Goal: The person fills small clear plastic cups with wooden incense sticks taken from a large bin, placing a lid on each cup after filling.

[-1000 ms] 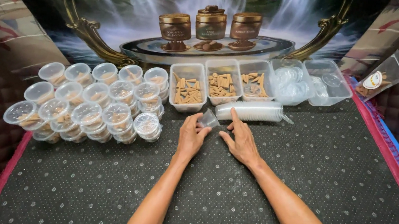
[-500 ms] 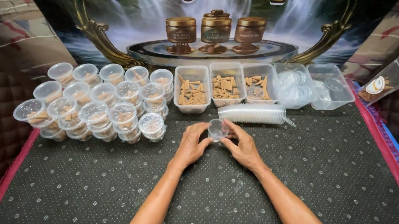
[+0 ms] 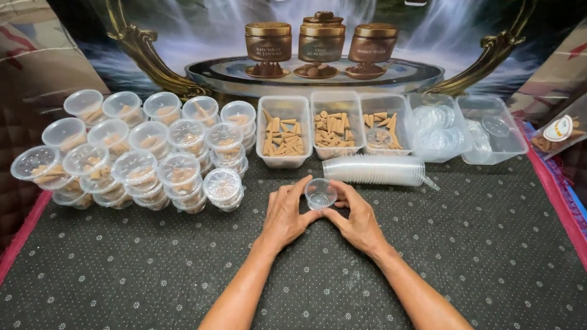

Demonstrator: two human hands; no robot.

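I have both hands on a small clear cup [image 3: 320,192], which I take as my landmark on the dotted dark counter [image 3: 501,284]. My left hand [image 3: 285,216] curls partly shut against the cup's left side, thumb and forefinger touching it, and my right hand [image 3: 358,220] does the same from the right, fingers bent around the rim, so the cup is pinched between the two, held just above or on the counter; I cannot tell which. It looks empty. Just behind the cup, touching nothing I hold, lies a sleeve of stacked clear cups [image 3: 374,169] on its side. Further behind the cup stand three clear rectangular tubs of tan incense cones [image 3: 284,139], side by side. Behind and to the right of the cup are two more clear tubs [image 3: 492,132]; the nearer one holds round clear lids, and what is in the other I cannot make out. To the left of the cup, near but apart from my left hand, sits a crowd of lidded round cups [image 3: 140,155] with cones inside, some stacked two high. Far to the right and behind the cup a clear packet [image 3: 570,126] leans by the quilted wall. A printed banner [image 3: 177,19] with a waterfall and three brown jars rises behind everything.
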